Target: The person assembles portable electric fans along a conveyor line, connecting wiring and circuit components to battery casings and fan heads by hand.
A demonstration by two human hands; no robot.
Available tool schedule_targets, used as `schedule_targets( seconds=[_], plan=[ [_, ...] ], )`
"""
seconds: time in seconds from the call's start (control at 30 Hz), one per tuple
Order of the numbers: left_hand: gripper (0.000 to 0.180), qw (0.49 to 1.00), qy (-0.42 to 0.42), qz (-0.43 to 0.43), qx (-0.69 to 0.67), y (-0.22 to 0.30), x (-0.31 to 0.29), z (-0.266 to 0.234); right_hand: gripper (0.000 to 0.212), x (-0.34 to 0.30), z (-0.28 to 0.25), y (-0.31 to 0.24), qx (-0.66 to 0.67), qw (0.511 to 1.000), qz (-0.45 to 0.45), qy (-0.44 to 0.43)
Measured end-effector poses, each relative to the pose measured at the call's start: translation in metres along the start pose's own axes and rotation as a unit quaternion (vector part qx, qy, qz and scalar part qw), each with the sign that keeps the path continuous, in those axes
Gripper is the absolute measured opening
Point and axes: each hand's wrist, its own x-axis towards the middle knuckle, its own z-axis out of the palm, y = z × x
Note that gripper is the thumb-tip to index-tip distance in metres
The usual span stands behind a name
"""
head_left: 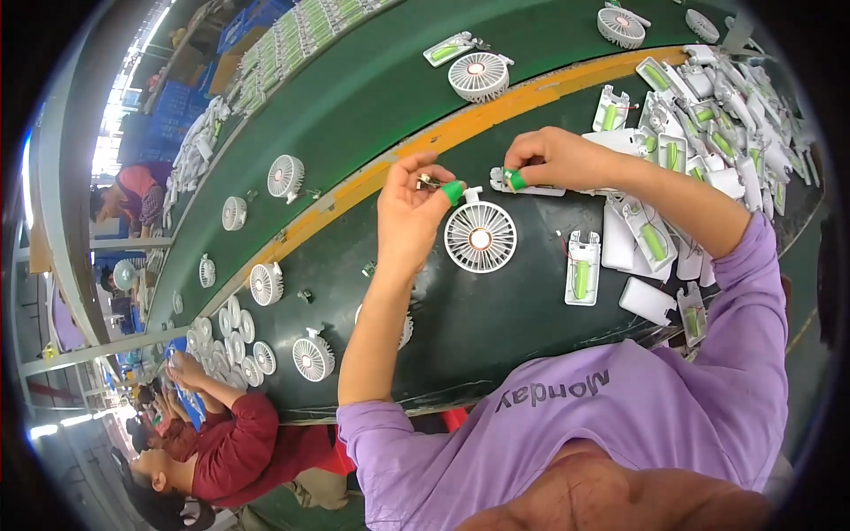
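Observation:
My left hand [409, 205] is closed, with green tape on its thumb. A small part, perhaps a circuit board [427, 183], shows between its fingers. My right hand [553, 157], also green-taped at a fingertip, pinches the end of a white handle shell [542, 189] lying on the table. Between and just below my hands a white round fan head [481, 250] lies grille up, its neck close to my left thumb. To the right a white handle half [582, 274] with a green battery lies face up, a thin wire at its top.
A large pile of white handle shells [708, 124] covers the right side. Beyond a yellow rail [425, 142], a green conveyor [354, 111] carries fan heads. At the left, more fan heads [313, 357] and round white grilles [239, 341] lie near a co-worker in a red sleeve [235, 442].

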Motion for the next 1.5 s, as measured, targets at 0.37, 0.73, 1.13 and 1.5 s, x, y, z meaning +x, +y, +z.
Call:
schedule_targets(
  seconds=[0.37,0.73,1.13,1.5],
  plan=[
    [0.026,0.976,-0.026,0.118,0.18,-0.004,0.011,0.036,0.025,-0.028,-0.018,-0.016,0.198,0.97,-0.009,0.14],
    [0.028,0.999,-0.042,0.033,0.008,0.002,0.009,0.054,0.021,-0.043,-0.017,-0.029,0.054,0.985,-0.052,0.152],
    [0.013,0.992,-0.059,0.092,0.066,0.002,-0.003,0.047,0.016,-0.037,-0.013,-0.038,-0.058,0.978,-0.143,0.14],
    [0.011,0.992,-0.092,0.086,-0.005,0.006,-0.013,0.044,0.019,-0.035,-0.019,-0.04,0.01,0.996,-0.07,0.06]
  ],
)
